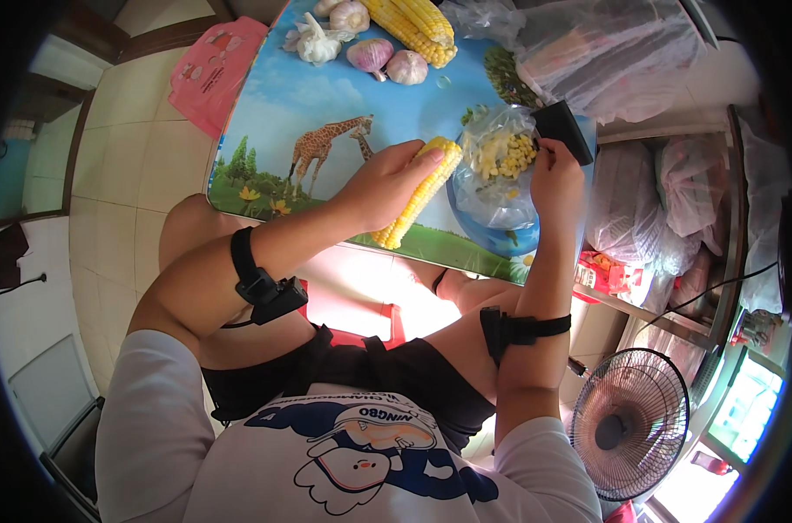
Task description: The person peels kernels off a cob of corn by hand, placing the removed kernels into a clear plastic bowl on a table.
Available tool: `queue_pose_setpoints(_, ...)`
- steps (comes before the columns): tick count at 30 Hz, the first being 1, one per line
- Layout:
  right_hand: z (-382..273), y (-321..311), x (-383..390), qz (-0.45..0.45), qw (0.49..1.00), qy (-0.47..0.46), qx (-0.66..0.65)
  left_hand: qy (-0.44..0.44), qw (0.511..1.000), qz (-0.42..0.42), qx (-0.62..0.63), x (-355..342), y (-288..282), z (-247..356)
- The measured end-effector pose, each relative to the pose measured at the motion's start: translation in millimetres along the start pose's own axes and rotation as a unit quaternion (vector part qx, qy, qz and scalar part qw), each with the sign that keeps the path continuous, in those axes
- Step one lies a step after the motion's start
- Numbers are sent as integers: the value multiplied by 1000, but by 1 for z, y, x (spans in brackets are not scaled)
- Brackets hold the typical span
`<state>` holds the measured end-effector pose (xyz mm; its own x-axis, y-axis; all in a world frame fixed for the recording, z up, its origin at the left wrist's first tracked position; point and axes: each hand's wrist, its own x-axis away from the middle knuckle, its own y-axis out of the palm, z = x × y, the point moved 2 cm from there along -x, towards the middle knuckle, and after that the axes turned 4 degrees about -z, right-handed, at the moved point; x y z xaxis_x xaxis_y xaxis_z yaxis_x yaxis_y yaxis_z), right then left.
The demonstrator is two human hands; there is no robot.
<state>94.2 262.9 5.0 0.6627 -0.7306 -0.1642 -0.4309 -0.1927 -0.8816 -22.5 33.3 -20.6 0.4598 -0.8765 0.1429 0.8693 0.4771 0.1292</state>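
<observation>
My left hand (387,185) is closed around a yellow corn cob (420,196), slanted over the table's near edge. To its right, a clear plastic bag (500,209) lies spread over a blue dish (460,205), with loose corn kernels (509,159) heaped on it. At the bag's right edge is my right hand (557,174), its fingers pinched together beside the kernels. Whatever those fingertips hold, if anything, is hidden. Just beyond them stands a dark, flat-sided object (563,129), partly behind the hand.
More corn cobs (418,33), garlic bulbs (316,39) and purplish bulbs (371,56) lie at the table's far side. Plastic bags (609,57) cover the far right. A pink chair (217,74) stands left of the picture-covered table (274,113); a fan (629,431) is at the lower right.
</observation>
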Motion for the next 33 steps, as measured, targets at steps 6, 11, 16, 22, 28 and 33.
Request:
queue_pose_setpoints(6,8,-1,1,29,997,36,65,-10,1000,-6,-11,0,-1,-1)
queue_pose_setpoints(11,8,-12,6,16,995,50,88,-32,999,-28,-13,1,-2,0)
queue_pose_setpoints(16,10,-23,9,7,991,58,123,-29,999,-27,-12,1,-1,1)
queue_pose_setpoints(22,8,-33,12,-18,987,96,128,-23,999,-20,-12,0,-1,-2)
queue_pose_setpoints(28,59,-29,7,-37,977,96,186,-11,1000,-9,-11,-2,1,-3)
queue_pose_setpoints(33,33,-21,-1,-52,977,160,130,-13,999,-2,-37,-1,-3,-5)
